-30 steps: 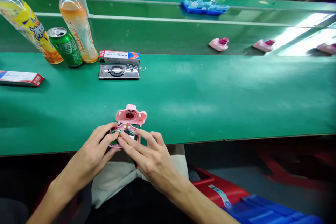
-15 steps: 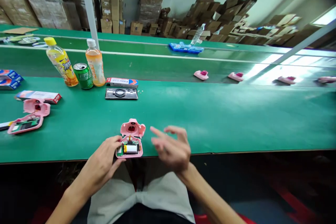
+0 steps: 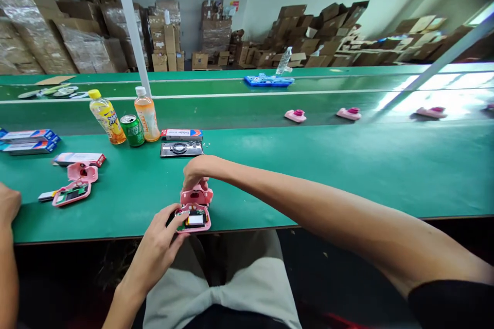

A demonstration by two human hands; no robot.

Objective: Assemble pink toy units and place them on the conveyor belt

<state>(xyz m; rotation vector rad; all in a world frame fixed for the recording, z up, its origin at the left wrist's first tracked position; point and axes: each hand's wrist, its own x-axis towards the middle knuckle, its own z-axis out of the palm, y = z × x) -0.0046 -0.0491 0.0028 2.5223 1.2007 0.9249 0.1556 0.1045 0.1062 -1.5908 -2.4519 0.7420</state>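
At the near table edge lies an opened pink toy camera (image 3: 209, 225), its two shell halves unfolded. A silver-white battery (image 3: 195, 220) sits over the green circuit board in the near half. My left hand (image 3: 164, 231) grips this half from the left, thumb over the board and fingers at the rim. Reaching across from the right, my right hand (image 3: 196, 170) bends down over the far shell half (image 3: 196, 197) and closes on it; most of its fingertips are hidden. Further left lies a second opened pink camera (image 3: 73, 193) with its battery beside it.
Another person's hand (image 3: 8, 204) rests at the left edge. Behind stand a yellow-capped bottle (image 3: 108, 118), a green can (image 3: 132, 131), an orange bottle (image 3: 147, 115) and a phone (image 3: 181, 149). Several pink cameras, one nearest (image 3: 295, 115), line the belt (image 3: 231, 110); a blue tray (image 3: 268, 81) lies beyond.
My right hand has swung from beside the camera to its far shell half. My left thumb has moved onto the board. Another person's hand has appeared at left, and the view has shifted.
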